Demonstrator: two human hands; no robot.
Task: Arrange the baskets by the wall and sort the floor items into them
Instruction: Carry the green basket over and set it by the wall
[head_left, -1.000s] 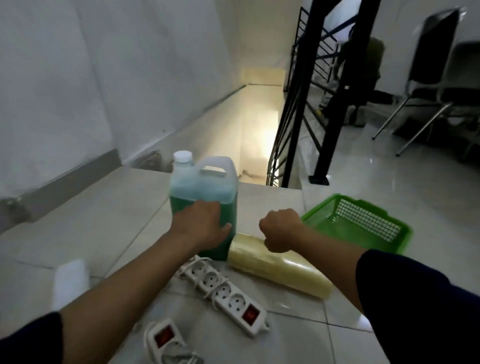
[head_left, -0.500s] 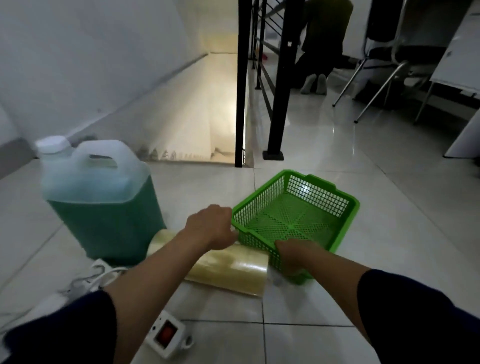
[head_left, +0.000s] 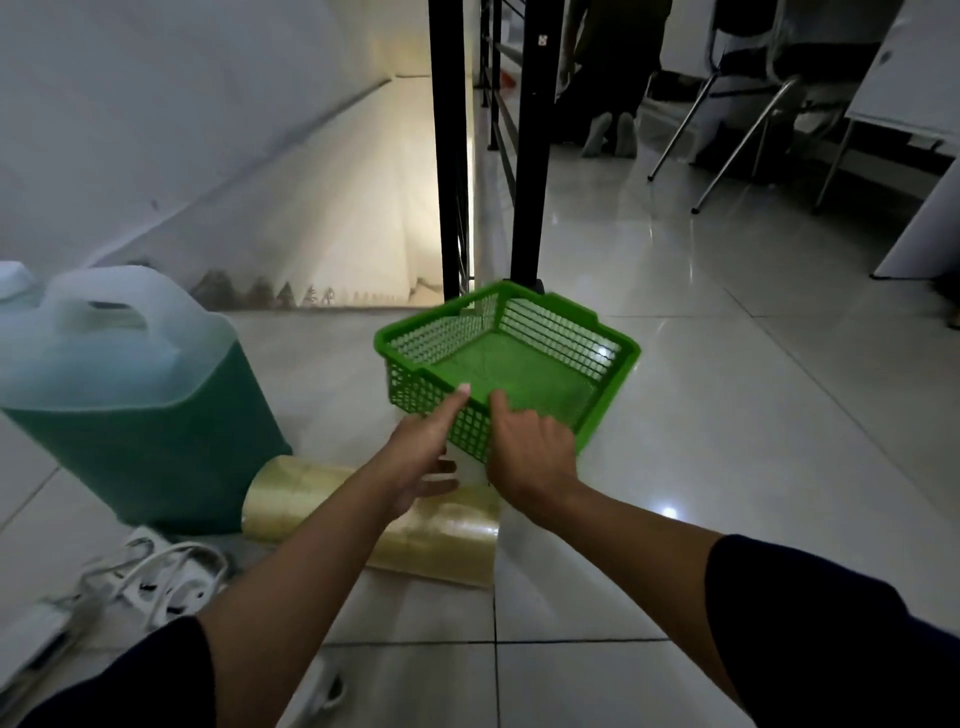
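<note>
A green plastic basket (head_left: 615, 364) with mesh walls is tilted just above the tiled floor, and nothing lies inside it. My right hand (head_left: 530, 452) grips its near wall with the thumb over the rim. My left hand (head_left: 421, 462) holds the near left corner, thumb up against the mesh and fingers underneath. A large jug of green liquid (head_left: 135, 415) stands on the floor at the left. A clear yellowish roll (head_left: 441, 540) lies beside it, partly under my left forearm. A white power strip with its coiled cable (head_left: 166, 577) lies at the lower left.
Black railing posts (head_left: 449, 156) stand right behind the basket, with an open stairwell (head_left: 353, 218) dropping away past them. A white wall (head_left: 156, 104) runs along the left. Metal chairs (head_left: 727, 104) and a person's socked feet (head_left: 608, 132) are at the back right.
The view swung right from the jug to the basket. My left hand left the jug and both hands took the basket's near edge, then raised and tilted it.
</note>
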